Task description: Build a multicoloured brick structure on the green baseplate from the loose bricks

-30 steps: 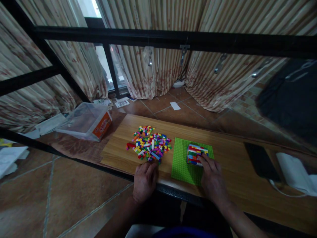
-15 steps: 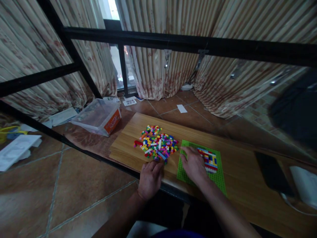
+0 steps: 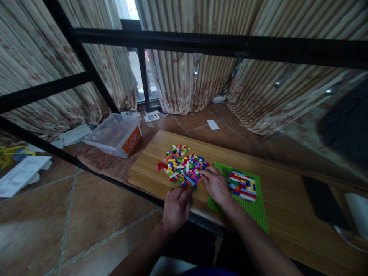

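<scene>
On the green plate (image 3: pixel 259 209), the brick block (image 3: pixel 243 185) has rows slanting down right. The right hand (image 3: pixel 217 186) is narrow beside loose bricks (image 3: pixel 186 167); the left hand (image 3: pixel 176 209) curls (can't tell what they hold). The orange label (image 3: pixel 132 140) looks blurry.

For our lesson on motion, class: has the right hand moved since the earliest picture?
Yes: judged against the green baseplate, the right hand has moved left, from the brick build to the loose bricks.
</scene>
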`<move>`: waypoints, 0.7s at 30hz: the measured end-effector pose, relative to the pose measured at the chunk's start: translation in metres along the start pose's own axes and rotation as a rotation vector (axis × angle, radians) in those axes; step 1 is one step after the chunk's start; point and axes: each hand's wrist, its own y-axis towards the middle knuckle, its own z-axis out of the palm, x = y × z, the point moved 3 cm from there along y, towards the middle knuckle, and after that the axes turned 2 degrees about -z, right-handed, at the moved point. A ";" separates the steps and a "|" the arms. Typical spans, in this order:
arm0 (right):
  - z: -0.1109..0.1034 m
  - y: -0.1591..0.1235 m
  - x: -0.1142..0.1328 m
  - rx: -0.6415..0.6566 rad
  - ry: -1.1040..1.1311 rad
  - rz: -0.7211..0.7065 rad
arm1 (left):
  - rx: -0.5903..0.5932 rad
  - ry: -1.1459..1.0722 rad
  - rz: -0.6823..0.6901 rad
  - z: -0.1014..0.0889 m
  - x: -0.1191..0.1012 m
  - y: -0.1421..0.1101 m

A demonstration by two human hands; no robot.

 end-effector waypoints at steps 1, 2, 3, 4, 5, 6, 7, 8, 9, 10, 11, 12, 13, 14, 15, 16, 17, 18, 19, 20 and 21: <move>0.000 0.000 0.001 -0.004 -0.005 -0.001 | 0.002 0.000 -0.001 0.000 0.000 0.000; 0.001 -0.001 0.001 -0.012 -0.009 0.003 | 0.002 0.000 -0.001 -0.001 0.000 0.000; 0.002 -0.001 0.002 -0.020 -0.013 0.010 | 0.003 0.001 -0.002 -0.001 0.000 0.000; 0.002 -0.001 0.003 -0.027 -0.017 0.021 | 0.006 0.003 -0.001 -0.001 -0.001 0.000; 0.003 -0.001 0.004 -0.033 -0.019 0.035 | 0.007 0.008 -0.001 -0.001 0.000 0.001; 0.004 -0.001 0.005 -0.036 -0.022 0.050 | 0.008 0.014 0.001 -0.001 0.000 0.001; 0.004 0.000 0.006 -0.036 -0.022 0.065 | 0.008 0.020 0.004 0.000 0.000 0.001; 0.005 0.000 0.007 -0.036 -0.021 0.078 | 0.004 0.027 0.009 0.000 0.001 0.001; 0.005 0.001 0.008 -0.035 -0.017 0.089 | -0.004 0.033 0.015 0.000 0.001 0.001; 0.005 0.003 0.009 -0.035 -0.010 0.099 | -0.014 0.038 0.024 0.001 0.001 0.002; 0.004 0.004 0.011 -0.039 -0.001 0.105 | -0.026 0.044 0.033 0.001 0.002 0.002; 0.003 0.004 0.013 -0.046 0.012 0.108 | -0.037 0.050 0.042 0.001 0.002 0.002; 0.001 0.005 0.015 -0.058 0.030 0.108 | -0.047 0.057 0.050 0.001 0.002 0.002; -0.001 0.004 0.017 -0.074 0.055 0.106 | -0.053 0.063 0.057 0.000 0.002 0.002; -0.004 0.003 0.020 -0.092 0.089 0.105 | -0.057 0.069 0.063 0.000 0.002 0.003; -0.007 0.000 0.023 -0.111 0.133 0.107 | -0.060 0.074 0.068 -0.001 0.002 0.003; -0.011 -0.003 0.026 -0.132 0.185 0.115 | -0.062 0.078 0.074 -0.001 0.001 0.003; -0.016 -0.008 0.029 -0.152 0.240 0.126 | -0.063 0.079 0.080 -0.002 0.001 0.004; -0.021 -0.014 0.031 -0.169 0.297 0.140 | -0.065 0.080 0.085 -0.002 0.001 0.004; -0.027 -0.021 0.033 -0.183 0.347 0.154 | -0.065 0.081 0.090 -0.003 0.000 0.004; -0.033 -0.029 0.034 -0.192 0.388 0.166 | -0.065 0.084 0.092 -0.003 0.001 0.004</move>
